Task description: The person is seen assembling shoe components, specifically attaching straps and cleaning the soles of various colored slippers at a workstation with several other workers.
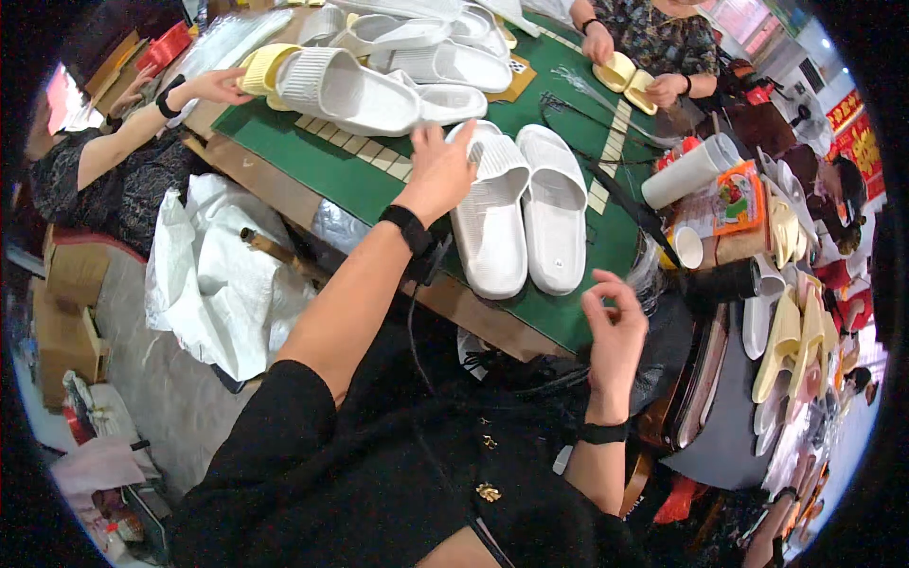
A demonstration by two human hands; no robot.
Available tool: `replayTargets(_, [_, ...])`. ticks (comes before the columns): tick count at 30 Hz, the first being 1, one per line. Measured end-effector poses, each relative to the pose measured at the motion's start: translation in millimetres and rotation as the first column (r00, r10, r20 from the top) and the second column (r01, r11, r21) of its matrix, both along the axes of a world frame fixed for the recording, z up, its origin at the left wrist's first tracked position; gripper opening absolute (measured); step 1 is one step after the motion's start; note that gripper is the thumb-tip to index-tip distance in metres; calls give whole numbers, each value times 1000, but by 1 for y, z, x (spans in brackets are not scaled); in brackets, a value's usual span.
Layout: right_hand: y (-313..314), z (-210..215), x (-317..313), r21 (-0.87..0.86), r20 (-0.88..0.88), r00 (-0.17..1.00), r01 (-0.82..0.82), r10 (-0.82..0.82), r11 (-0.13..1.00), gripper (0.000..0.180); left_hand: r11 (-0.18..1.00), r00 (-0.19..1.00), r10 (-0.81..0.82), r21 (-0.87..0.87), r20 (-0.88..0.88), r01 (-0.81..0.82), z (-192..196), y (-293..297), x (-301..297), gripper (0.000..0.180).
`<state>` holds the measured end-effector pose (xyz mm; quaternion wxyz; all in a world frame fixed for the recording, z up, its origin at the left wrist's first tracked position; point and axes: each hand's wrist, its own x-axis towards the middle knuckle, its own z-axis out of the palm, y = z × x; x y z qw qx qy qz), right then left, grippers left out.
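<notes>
A pair of white slide slippers stands side by side on the green tabletop (284, 142), toes away from me: the left slipper (492, 241) and the right slipper (556, 227). My left hand (441, 172) is beside the left slipper's strap, fingers apart, with nothing seen in it; whether it touches the strap I cannot tell. My right hand (615, 322) is raised by the table's near edge, right of the heels, its fingers loosely bent and nothing between them. Beyond my left hand lies a larger white slipper (365, 95), with further white slippers (445, 64) heaped behind it.
At the left, a co-worker's hand (225, 87) touches a yellow slipper (260, 71). Across the table another person holds two small yellow slippers (615, 73). A white cylinder (691, 170), a paper cup (687, 248) and more slippers stand right. A white sack (222, 284) sits below left.
</notes>
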<state>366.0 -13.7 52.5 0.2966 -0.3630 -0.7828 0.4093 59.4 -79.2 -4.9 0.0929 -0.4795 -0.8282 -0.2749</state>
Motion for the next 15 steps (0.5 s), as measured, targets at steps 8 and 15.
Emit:
replayTargets(8, [-3, 61, -3, -320, -658, 753, -243, -30, 916, 8, 701, 17, -598, 513, 801, 496, 74, -39, 137, 51])
replayTargets(15, [-3, 84, -14, -264, -840, 542, -436, 17, 861, 10, 656, -233, -552, 590, 800, 471, 80, -65, 152, 25])
